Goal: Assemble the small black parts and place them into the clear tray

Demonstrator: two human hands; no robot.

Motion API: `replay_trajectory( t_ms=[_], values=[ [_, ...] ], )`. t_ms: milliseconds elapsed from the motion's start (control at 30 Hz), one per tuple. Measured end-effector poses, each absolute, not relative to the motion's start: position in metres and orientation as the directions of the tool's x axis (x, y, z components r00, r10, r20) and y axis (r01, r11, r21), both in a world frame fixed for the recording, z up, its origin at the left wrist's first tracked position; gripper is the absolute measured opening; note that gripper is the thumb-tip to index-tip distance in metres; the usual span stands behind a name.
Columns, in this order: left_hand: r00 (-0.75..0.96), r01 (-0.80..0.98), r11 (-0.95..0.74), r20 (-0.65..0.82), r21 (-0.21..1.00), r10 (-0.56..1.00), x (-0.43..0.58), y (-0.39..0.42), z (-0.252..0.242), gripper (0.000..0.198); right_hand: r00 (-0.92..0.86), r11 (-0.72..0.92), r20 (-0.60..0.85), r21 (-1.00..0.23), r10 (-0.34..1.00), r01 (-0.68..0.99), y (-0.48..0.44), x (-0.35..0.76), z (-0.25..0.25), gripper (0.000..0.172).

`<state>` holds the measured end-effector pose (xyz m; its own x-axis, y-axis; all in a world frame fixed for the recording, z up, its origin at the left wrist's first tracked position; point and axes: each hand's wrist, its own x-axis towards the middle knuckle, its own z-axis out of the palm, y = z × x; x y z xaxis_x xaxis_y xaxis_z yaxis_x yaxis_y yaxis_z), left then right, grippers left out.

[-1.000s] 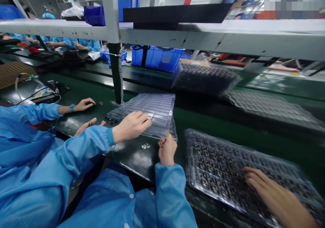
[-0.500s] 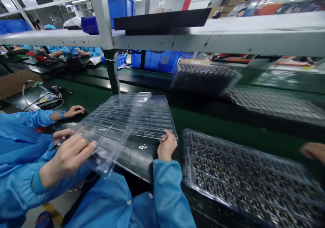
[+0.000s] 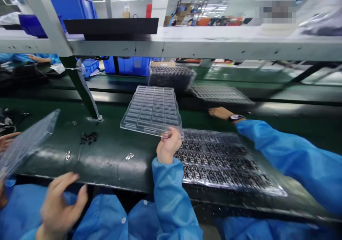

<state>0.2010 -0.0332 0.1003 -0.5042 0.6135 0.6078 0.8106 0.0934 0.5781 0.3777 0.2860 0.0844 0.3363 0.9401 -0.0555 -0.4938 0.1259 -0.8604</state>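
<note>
My right hand (image 3: pixel 169 145) pinches the near edge of a clear plastic tray (image 3: pixel 152 110) with many compartments, held tilted above the bench. My left hand (image 3: pixel 62 204) is at the lower left, in front of the bench edge, holding nothing, with thumb and fingers apart. Beyond it, at the left edge, a co-worker's hands grip another clear tray (image 3: pixel 34 140), raised at a slant. A small metal part with a thin wire (image 3: pixel 129 156) lies on the bench between my hands. Right of my right hand rests a tray filled with small dark and silvery parts (image 3: pixel 213 158).
A co-worker's hand with a watch (image 3: pixel 221 113) reaches over the bench from the right. Stacked clear trays (image 3: pixel 171 77) stand at the back. A slanting post (image 3: pixel 82 87) meets the green bench (image 3: pixel 107 140). Black parts (image 3: pixel 89 137) lie near it. A white shelf (image 3: pixel 200 47) runs overhead.
My left hand has let go of a clear tray, now in the left co-worker's hands. The view has turned right. My right hand keeps its tray, and the right co-worker's arm shows more fully.
</note>
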Motion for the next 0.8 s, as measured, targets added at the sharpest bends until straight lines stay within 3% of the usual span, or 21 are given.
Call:
replay_trajectory(
  t_ms=[33,100,167,267,467,567,700,800],
  values=[
    [-0.568,0.69,0.079,0.47,0.72,0.676,0.208,-0.002,0.097,0.051,0.342,0.141,-0.043,-0.858,0.939,-0.495,0.285,0.38,0.089,0.009],
    [-0.569,0.254,0.036,0.119,0.967,0.814,0.218,0.064,0.098,0.058,0.348,0.177,-0.012,-0.844,0.937,-0.506,0.28,0.381,0.096,0.01],
    [-0.513,-0.146,0.02,-0.093,0.989,0.854,0.222,0.124,0.104,0.063,0.358,0.206,0.002,-0.822,0.934,-0.532,0.271,0.382,0.099,0.014],
    [-0.364,-0.458,0.012,-0.199,0.889,0.91,0.22,0.181,0.113,0.054,0.327,0.193,-0.003,-0.802,0.945,-0.565,0.258,0.384,0.099,0.019],
    [-0.307,-0.554,-0.106,-0.085,0.826,0.948,0.192,0.205,0.109,0.035,-0.012,0.074,0.089,-0.889,0.996,-0.452,0.253,0.41,0.101,0.031],
    [-0.28,-0.549,-0.095,-0.075,0.83,0.957,0.171,0.214,0.105,0.036,-0.22,-0.074,0.022,-0.905,0.975,-0.418,0.257,0.423,0.104,0.041],
    [-0.212,-0.528,-0.08,-0.04,0.846,0.976,0.157,0.241,0.109,0.044,-0.207,-0.191,-0.12,-0.911,0.971,-0.367,0.267,0.424,0.11,0.029],
    [-0.143,-0.54,-0.072,-0.007,0.839,0.99,0.16,0.266,0.116,0.055,-0.11,-0.149,-0.11,-0.874,0.988,-0.464,0.285,0.421,0.116,0.026]
  ],
)
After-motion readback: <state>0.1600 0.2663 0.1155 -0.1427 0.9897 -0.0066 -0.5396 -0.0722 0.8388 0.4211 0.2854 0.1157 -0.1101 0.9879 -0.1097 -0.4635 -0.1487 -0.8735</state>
